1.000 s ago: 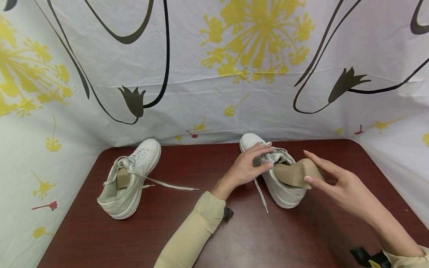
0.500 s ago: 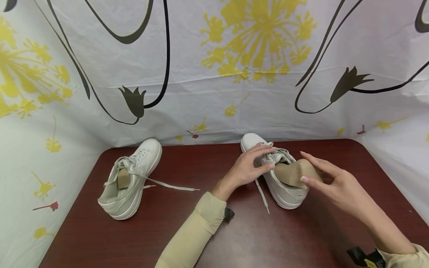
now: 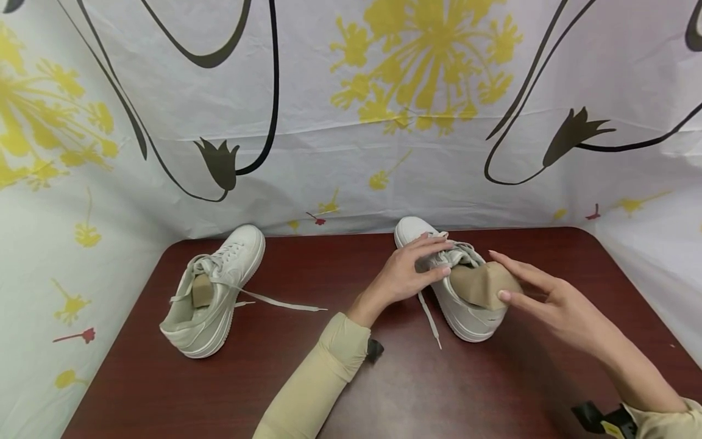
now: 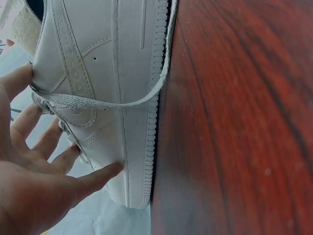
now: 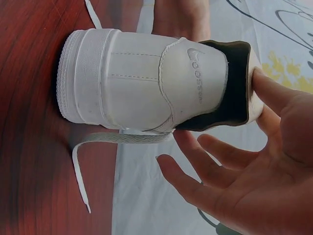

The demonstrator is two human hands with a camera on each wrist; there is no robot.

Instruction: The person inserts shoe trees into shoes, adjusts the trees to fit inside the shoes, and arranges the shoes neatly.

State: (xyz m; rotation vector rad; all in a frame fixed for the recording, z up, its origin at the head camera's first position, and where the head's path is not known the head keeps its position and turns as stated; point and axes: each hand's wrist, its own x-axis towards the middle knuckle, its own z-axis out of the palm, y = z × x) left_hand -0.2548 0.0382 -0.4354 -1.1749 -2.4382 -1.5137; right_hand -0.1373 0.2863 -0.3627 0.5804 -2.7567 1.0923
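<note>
A white lace-up sneaker (image 3: 466,320) stands on the right part of the table, toe toward the back. My left hand (image 3: 403,271) holds it across the tongue and laces, thumb beside the collar; in the left wrist view its little finger lies along the sneaker's side. A brown shoe insert (image 3: 493,283), like moulded cardboard, lies in the opening, its heel end sticking up above the collar. My right hand (image 3: 565,311) pinches that end between thumb and index finger. In the right wrist view the insert (image 5: 255,105) looks hollow, and the other fingers hang beside the sneaker's heel.
The matching white sneaker (image 3: 219,329) stands at the left with a brown insert (image 3: 202,291) inside and a lace (image 3: 280,303) trailing right. Another loose lace (image 3: 430,323) hangs beside the right sneaker. A patterned white curtain (image 3: 329,152) encloses the dark red table (image 3: 307,262).
My right index finger has shifted slightly left over the insert's heel end, and that end has tipped a little toward the sneaker. My left hand stays in place on the sneaker.
</note>
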